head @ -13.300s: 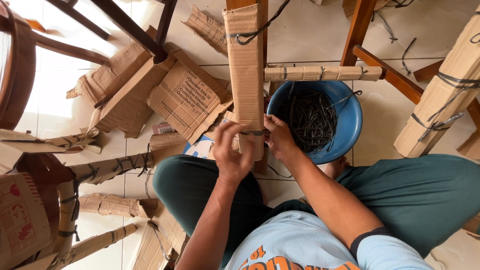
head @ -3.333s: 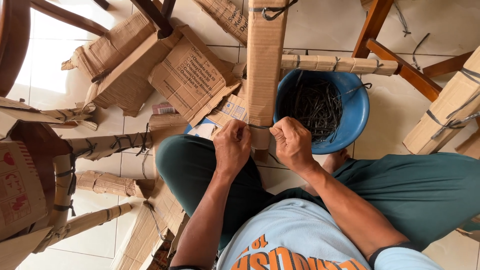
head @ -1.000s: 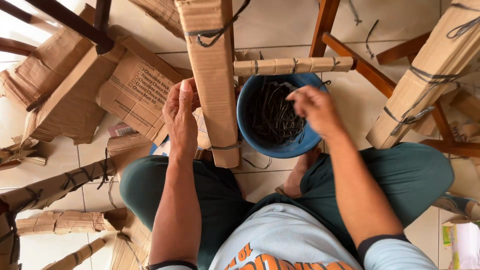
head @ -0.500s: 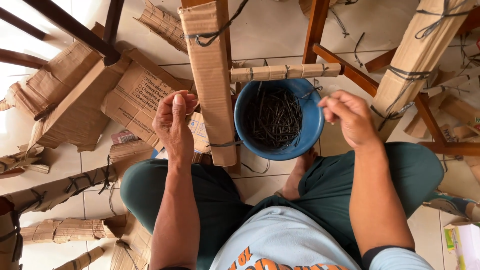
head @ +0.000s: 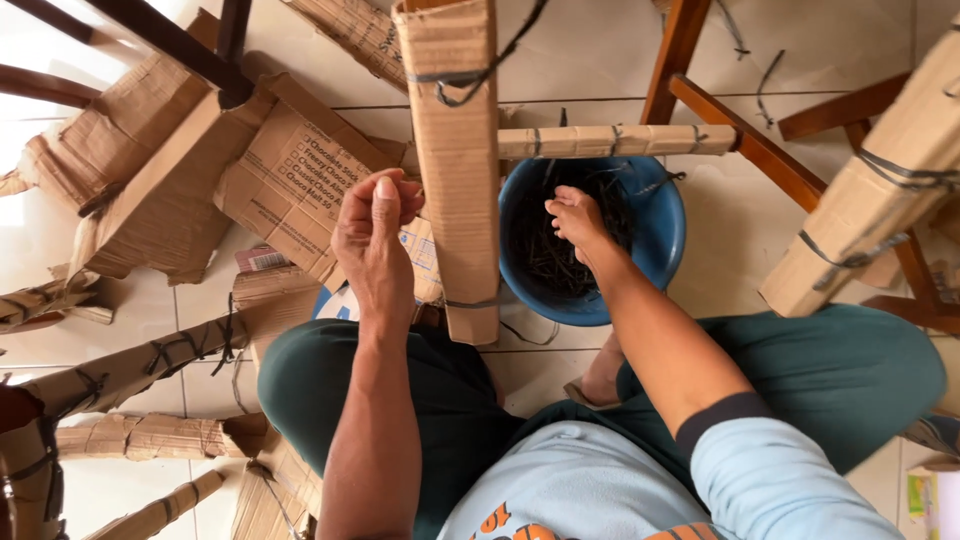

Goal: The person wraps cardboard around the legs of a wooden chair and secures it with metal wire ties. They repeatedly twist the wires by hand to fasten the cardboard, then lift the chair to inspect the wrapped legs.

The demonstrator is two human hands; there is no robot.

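The cardboard-wrapped chair leg (head: 458, 170) stands upright between our knees, and everything else we place from it: the blue basin (head: 655, 235) full of dark ties sits on the floor just to its right, under a wrapped crossbar (head: 620, 141) that runs off the leg's right side. Flattened cardboard boxes (head: 290, 180) lie to its left.

Our right hand (head: 578, 220) is down in the basin, fingers bunched together among the dark strands (head: 545, 262); whether they are pinching one strand or several, we cannot tell. To do this well, we judge it best to tease out a single tie and lift it free of the tangle, not drag a clump over the rim. A tie already circles the leg near its lower end, so any fresh one should go snugly around the cardboard.

Our left hand (head: 375, 235) hangs just left of the leg, palm turned toward it, thumb up and fingers curled loosely together. It appears to hold nothing and does not touch the cardboard. The left forearm rises straight from our lap; the right arm reaches forward past the leg's right side, wrist bent down into the basin
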